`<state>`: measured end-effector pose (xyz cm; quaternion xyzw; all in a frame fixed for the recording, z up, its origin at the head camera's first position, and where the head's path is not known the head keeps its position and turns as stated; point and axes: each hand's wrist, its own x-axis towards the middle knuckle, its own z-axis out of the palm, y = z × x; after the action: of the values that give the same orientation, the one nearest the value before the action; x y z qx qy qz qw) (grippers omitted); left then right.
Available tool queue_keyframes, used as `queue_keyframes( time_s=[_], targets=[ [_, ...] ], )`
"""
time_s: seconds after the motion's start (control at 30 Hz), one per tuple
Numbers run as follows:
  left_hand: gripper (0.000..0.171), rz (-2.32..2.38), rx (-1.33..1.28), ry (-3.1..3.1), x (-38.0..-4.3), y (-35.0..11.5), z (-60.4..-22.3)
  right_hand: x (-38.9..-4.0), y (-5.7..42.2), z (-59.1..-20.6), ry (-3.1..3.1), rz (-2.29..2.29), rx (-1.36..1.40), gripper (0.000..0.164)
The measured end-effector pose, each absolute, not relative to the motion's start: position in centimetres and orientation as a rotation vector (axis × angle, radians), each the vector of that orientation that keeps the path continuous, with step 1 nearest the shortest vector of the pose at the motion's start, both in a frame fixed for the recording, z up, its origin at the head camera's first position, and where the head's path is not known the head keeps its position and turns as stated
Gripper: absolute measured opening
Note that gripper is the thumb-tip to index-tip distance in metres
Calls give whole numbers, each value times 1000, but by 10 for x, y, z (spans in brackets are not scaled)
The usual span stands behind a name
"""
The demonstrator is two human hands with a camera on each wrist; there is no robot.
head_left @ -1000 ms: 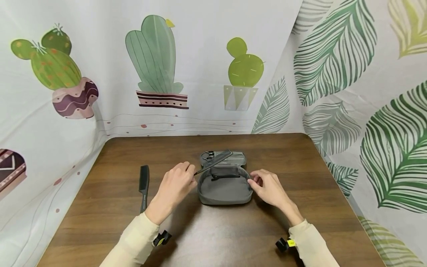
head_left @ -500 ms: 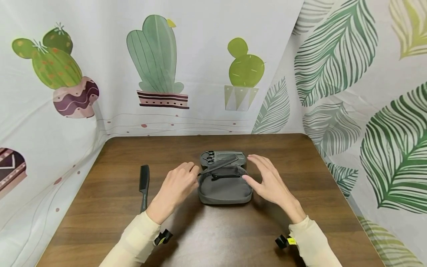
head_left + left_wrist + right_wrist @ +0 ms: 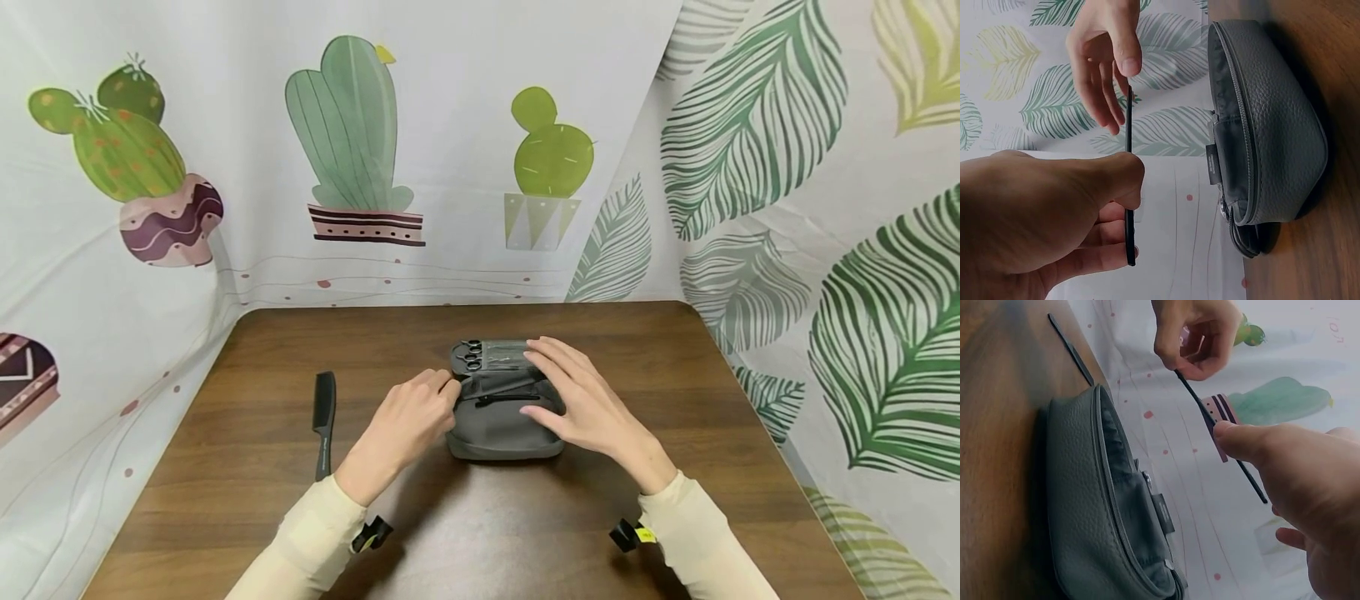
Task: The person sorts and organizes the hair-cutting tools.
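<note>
**Comb comes down over the open case**

My left hand (image 3: 408, 421) pinches the handle end of a thin black comb (image 3: 1129, 187), thumb and curled fingers closed on it. A second ago that comb was angled up across the back of the grey case (image 3: 504, 433); now I have lowered it until it lies low across the case's open mouth, running from my pinch at about nine o'clock of the case toward three o'clock.

My right hand (image 3: 581, 400) was resting at the case's right rim, at three o'clock; since then it has lifted and swung in over the top. Its fingers are straight and relaxed, the thumb tip touching the comb's far end in the wrist views, guiding rather than gripping.

To my judgement the comb is nearly seated inside the case, with only a press down left.

The scissors (image 3: 471, 354) sit in the lid half at twelve o'clock. A second black comb (image 3: 324, 421) lies on the wooden table (image 3: 675, 400), well apart at nine o'clock.
</note>
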<state>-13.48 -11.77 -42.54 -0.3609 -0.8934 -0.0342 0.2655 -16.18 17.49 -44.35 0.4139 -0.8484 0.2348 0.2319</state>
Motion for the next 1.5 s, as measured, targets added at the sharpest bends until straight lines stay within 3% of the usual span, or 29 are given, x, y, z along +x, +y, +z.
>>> queue_keyframes(
  time_s=[0.33,0.57,1.4,1.5],
  targets=[
    [16,-52,-1034,-2419,-133,-115,-423,-162,165,-443,-2131,652,1267,45],
    [16,-55,-1051,-2413,-133,-114,-424,-162,164,-445,-2080,643,1289,34],
    [10,-90,-1057,-2334,-136,-118,-427,-161,161,-443,-1958,733,1330,28],
    [16,-94,-1046,-2323,-136,-119,-428,-161,162,-443,-1961,730,1320,26]
  ],
)
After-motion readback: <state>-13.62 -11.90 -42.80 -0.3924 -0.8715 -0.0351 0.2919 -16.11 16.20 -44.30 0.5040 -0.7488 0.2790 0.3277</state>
